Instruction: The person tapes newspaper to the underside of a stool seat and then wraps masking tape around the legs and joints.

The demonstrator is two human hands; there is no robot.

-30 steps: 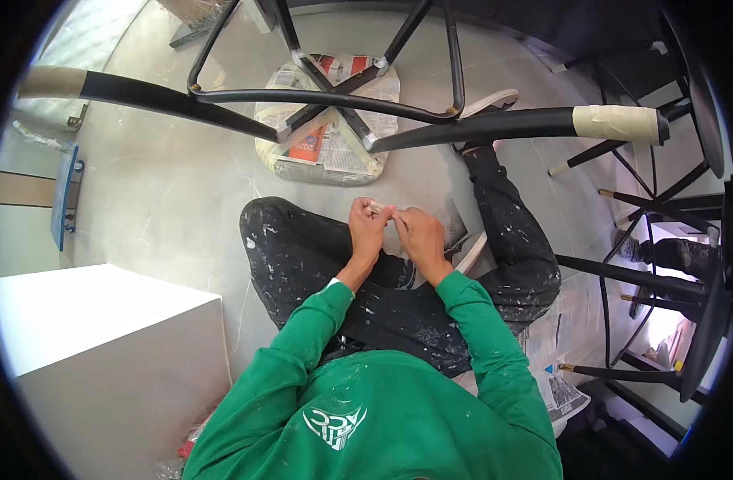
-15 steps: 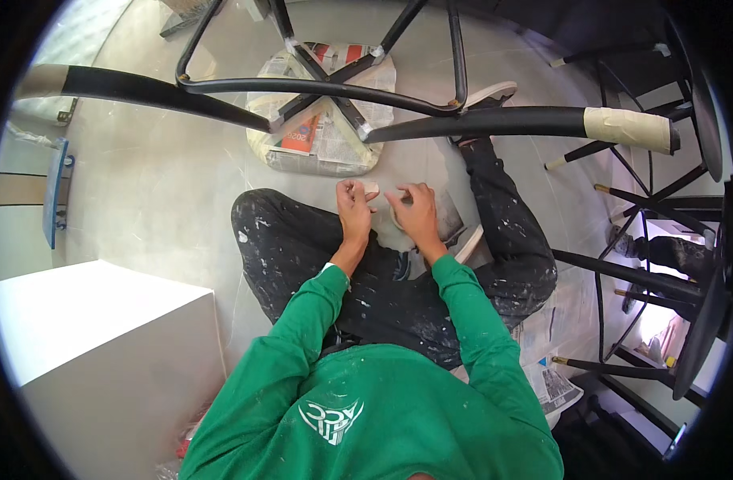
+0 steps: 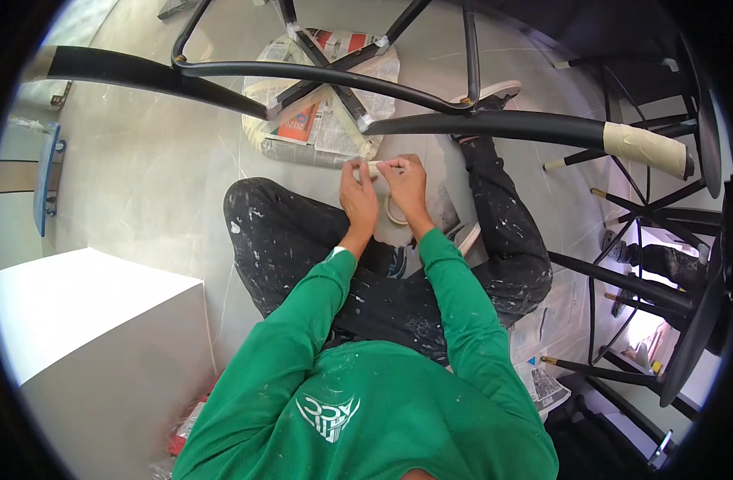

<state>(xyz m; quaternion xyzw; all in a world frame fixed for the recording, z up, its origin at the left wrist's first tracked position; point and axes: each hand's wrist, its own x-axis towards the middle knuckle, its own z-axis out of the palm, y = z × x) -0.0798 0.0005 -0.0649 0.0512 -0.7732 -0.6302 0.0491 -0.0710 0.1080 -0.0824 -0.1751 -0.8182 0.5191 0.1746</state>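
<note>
A short strip of cream masking tape [image 3: 373,169] stretches between the fingertips of my two hands. My left hand [image 3: 357,198] pinches one end of it, and my right hand [image 3: 406,182] pinches the other. Beside my right wrist shows a roll of masking tape [image 3: 394,211], partly hidden; I cannot tell whether it lies on the floor. Just beyond my hands is an upturned chair, its seat [image 3: 290,150] wrapped in newspaper and tape. Its black legs [image 3: 494,123] spread out above, with tape around the end of the right one [image 3: 646,149].
A white box-like block [image 3: 118,320] stands at my left. More upturned black chairs or stools [image 3: 650,210] crowd the right side, with a person's dark-clothed leg behind them. Newspaper sheets [image 3: 542,328] lie right of my bent leg. A blue board [image 3: 46,180] leans at far left.
My hands have come together and moved slightly forward, toward the wrapped seat. My right fingers, apart from the tape piece before, now grip it along with the left. More of the roll shows.
</note>
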